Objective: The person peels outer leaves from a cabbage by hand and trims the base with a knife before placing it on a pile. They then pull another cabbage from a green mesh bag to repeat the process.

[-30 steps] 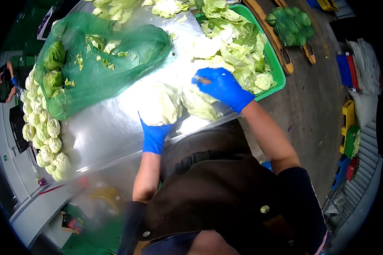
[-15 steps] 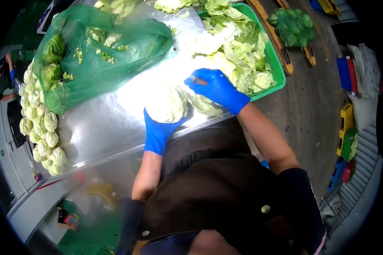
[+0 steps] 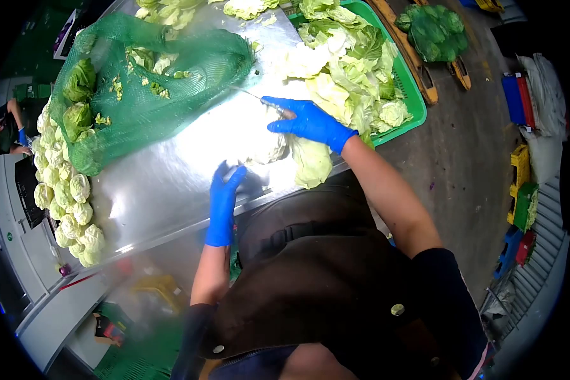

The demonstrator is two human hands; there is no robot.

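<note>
A pale, trimmed cabbage head (image 3: 267, 140) rests on the shiny metal table (image 3: 139, 190), partly washed out by glare. My left hand (image 3: 223, 199), in a blue glove, is at the cabbage's near left side with fingers spread and holding nothing. Over the cabbage's right side, my gloved right hand (image 3: 316, 123) is closed around a knife (image 3: 252, 95), its thin blade pointing away to the left. A loose cabbage leaf (image 3: 311, 163) droops at the table's front edge, just below the right hand.
A green crate (image 3: 417, 120) heaped with leaves stands at the right. Green netting (image 3: 164, 95) with cabbages covers the table's far left. Beyond it, trimmed cabbages (image 3: 69, 196) line the left edge. A netted cabbage sack (image 3: 434, 31) sits behind the crate; another person (image 3: 9, 126) is far left.
My left hand has let go of the cabbage and drawn back slightly, fingers opening. The right hand has turned, bringing the knife blade into view. The leaf has swung down toward the table edge.
</note>
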